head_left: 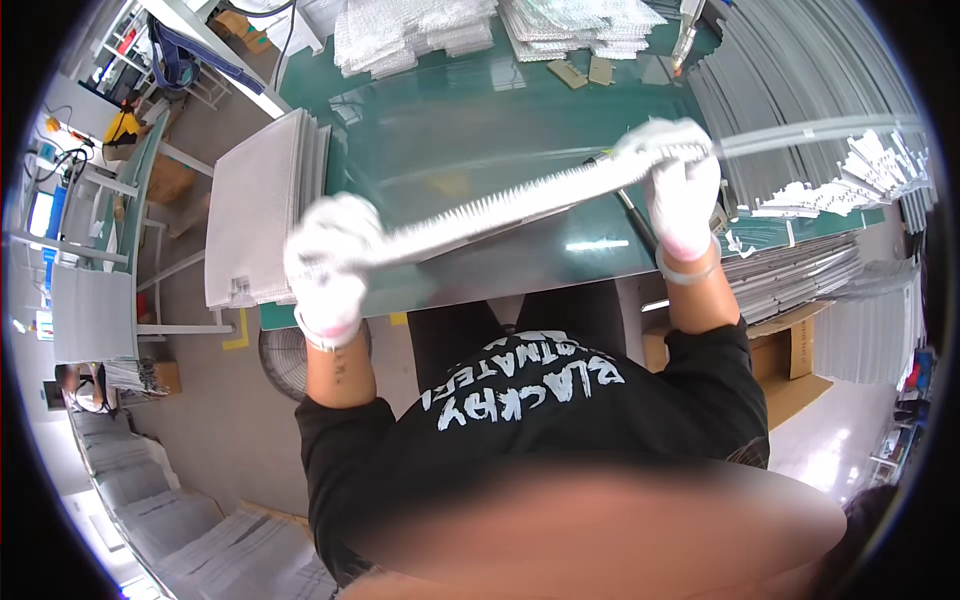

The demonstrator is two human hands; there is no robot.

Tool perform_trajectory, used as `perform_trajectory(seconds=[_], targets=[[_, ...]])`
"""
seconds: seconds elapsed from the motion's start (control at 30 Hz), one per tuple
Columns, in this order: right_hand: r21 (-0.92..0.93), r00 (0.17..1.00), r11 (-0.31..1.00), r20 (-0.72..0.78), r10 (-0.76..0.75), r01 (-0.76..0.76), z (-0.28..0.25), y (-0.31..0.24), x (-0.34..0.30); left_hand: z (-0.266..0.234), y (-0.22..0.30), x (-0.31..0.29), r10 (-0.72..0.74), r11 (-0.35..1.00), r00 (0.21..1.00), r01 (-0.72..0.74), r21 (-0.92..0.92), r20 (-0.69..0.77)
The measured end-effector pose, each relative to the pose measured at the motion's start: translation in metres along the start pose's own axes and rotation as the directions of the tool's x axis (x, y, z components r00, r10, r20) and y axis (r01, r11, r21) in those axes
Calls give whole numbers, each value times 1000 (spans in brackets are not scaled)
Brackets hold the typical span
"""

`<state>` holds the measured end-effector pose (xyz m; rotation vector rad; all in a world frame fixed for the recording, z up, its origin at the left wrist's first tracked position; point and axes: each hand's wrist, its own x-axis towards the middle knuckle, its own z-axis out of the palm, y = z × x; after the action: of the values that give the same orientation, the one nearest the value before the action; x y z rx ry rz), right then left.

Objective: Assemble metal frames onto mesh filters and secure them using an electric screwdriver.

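Note:
A long white strip with a ribbed, tooth-like edge (520, 207) spans the space above the green table, tilted so its right end lies farther away. My left hand (335, 255), in a white glove, closes on its left end. Near the other end, my right hand (680, 180), gloved too, grips the strip. Both hands and the strip are smeared by motion. A pale, translucent band (800, 135) runs from beside my right hand towards the right rim; whether it joins the strip I cannot tell. Partly hidden by the strip and my right hand, a dark-handled tool (636, 215) lies on the table.
White panels (255, 215) stand stacked at the table's left edge. Bubble-wrap piles (415, 35) and two small tan blocks (568, 74) lie at the back of the green table (430, 130). Grey panels (800, 80) and loose white strips (850, 185) crowd the right. Below sits a cardboard box (800, 350).

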<state>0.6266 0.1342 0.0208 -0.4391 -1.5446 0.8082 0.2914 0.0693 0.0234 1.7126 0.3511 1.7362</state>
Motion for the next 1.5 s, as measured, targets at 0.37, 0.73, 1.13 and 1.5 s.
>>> perform_trajectory(seconds=[0.37,0.73,1.13,1.5], targets=[[163,958,960,141,-249,226,-13,-31,-86,-20,-53,-85,-570,672,678,61,738,464],[97,977,978,88,-196,187,-11,-38,-98,-57,-61,-64,-718,566,556,117,816,418],[120,981,974,-33,-190,193,0,-32,-101,48,-174,-42,-633,771,321,342,538,704],[-44,990,993,-79,-117,113,5,-25,-47,-33,0,0,218,909,618,153,-388,755]])
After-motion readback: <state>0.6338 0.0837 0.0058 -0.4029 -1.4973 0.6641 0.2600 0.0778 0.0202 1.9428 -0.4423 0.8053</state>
